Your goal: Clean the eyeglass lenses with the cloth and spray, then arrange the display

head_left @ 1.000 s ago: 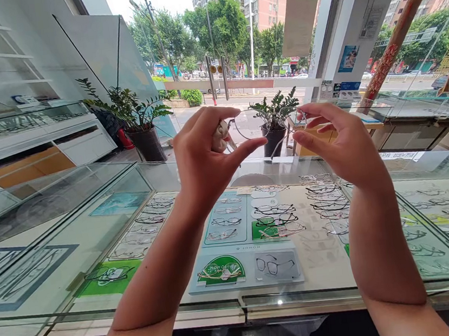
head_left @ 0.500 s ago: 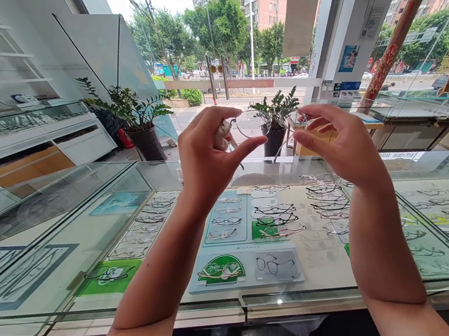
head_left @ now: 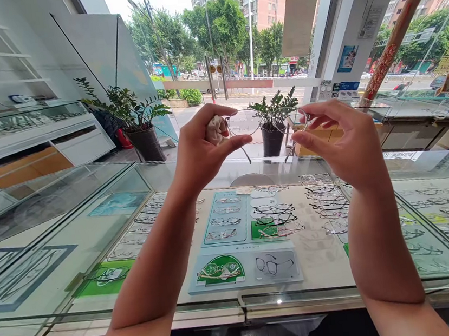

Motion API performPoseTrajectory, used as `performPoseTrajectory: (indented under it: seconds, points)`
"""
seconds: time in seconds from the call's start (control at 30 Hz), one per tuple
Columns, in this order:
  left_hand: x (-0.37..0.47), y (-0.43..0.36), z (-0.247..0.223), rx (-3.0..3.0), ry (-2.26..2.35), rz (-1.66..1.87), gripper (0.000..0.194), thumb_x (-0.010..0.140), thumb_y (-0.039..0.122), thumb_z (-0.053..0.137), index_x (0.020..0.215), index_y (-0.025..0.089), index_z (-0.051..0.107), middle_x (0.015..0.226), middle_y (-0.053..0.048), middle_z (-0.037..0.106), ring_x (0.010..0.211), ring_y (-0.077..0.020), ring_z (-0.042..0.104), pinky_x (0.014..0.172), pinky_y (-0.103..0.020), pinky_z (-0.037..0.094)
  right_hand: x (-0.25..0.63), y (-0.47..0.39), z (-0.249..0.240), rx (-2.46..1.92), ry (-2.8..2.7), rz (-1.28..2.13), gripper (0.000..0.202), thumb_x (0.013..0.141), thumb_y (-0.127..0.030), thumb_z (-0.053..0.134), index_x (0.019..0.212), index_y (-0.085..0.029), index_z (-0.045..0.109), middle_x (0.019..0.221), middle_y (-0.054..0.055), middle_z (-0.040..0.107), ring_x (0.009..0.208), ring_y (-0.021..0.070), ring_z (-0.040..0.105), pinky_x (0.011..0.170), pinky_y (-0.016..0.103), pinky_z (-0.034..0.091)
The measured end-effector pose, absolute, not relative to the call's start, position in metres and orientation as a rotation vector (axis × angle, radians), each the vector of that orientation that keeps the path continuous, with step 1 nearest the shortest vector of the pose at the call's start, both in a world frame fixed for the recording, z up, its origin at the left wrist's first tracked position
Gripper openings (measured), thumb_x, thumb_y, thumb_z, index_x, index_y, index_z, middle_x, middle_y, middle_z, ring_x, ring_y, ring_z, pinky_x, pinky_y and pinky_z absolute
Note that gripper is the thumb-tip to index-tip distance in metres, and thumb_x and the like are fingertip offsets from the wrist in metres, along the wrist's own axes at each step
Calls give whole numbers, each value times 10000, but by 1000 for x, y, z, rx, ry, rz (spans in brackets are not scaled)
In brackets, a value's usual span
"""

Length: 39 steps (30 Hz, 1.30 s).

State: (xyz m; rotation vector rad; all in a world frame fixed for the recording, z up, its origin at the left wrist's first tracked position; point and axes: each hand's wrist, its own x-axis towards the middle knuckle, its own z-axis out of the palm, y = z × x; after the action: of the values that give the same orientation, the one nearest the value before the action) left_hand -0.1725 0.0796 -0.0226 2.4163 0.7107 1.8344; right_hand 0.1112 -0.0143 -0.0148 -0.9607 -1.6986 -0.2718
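A thin-rimmed pair of eyeglasses (head_left: 244, 122) is held up above the glass counter, its temples pointing down and away. My left hand (head_left: 199, 146) has thumb and index finger at the left lens, closed on that end of the glasses. Tucked in the same palm is a crumpled whitish cloth (head_left: 215, 130). My right hand (head_left: 346, 145) pinches the right end of the frame, partly hiding the right lens.
Below my arms lies a glass display case (head_left: 317, 255) with rows of spectacle frames (head_left: 275, 208) inside. Two potted plants (head_left: 273, 141) (head_left: 148, 144) stand beyond the counter, before glass doors (head_left: 217, 79). Another display cabinet (head_left: 42, 147) is at the left.
My left hand has shifted slightly left and turned, with the left lens moving along. More of the cloth and of the temples now shows. My right hand stays almost in place.
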Motion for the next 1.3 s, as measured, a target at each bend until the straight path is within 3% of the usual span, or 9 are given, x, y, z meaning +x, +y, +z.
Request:
performPoseTrajectory:
  seconds: [0.5, 1.3]
  points:
    - [-174, 85, -25, 2404, 692, 1894, 705, 777, 865, 930, 1191, 311, 795, 817, -4, 624, 719, -199, 572, 623, -377, 460, 108, -20, -13, -1018, -1689, -222, 474, 974, -640, 859, 1340, -338, 838, 1302, 98, 842, 1025, 312, 803, 989, 549, 707]
    - [-170, 80, -24, 2424, 705, 1921, 707, 785, 908, 889, 1134, 303, 781, 774, 22, 633, 654, -170, 567, 599, -359, 485, 109, -20, -14, -1049, -1724, -242, 441, 1006, -498, 828, 1405, -310, 812, 1326, 102, 833, 978, 288, 811, 908, 514, 703]
